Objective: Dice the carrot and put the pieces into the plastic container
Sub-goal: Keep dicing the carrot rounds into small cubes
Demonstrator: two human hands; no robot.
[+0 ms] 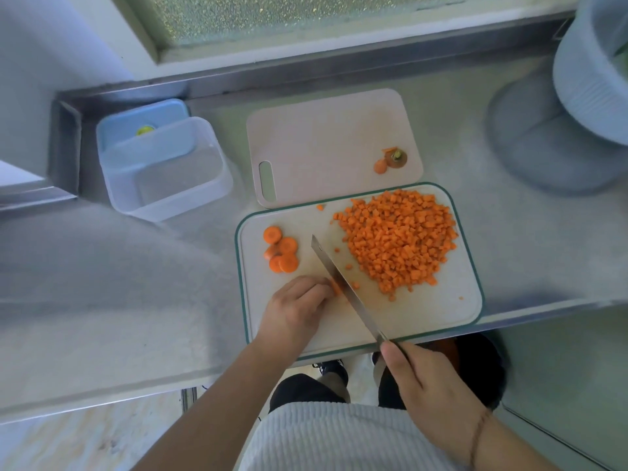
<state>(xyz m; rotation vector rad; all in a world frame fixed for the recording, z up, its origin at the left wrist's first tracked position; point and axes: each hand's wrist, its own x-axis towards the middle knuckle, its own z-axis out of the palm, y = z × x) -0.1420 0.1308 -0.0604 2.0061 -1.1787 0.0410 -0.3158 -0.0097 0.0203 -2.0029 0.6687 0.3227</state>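
Observation:
A large heap of diced carrot (pixel 399 237) lies on the right half of the green-rimmed cutting board (pixel 424 311). Several round carrot slices (pixel 282 249) sit at the board's left. My left hand (pixel 294 311) has curled fingers holding down a small carrot piece (pixel 336 287) against the knife blade (pixel 343 283). My right hand (pixel 428 385) grips the knife handle at the counter's front edge; the blade slants up to the left across the board. The clear plastic container (pixel 163 171) stands open and holds no carrot, at the left near the wall.
A second, plain cutting board (pixel 323 144) lies behind the first, with the carrot top and a scrap (pixel 390 159) on its right side. A blue lid (pixel 146 120) leans behind the container. A pale ribbed pot (pixel 591 79) stands at the far right. The steel counter edge runs under the front board.

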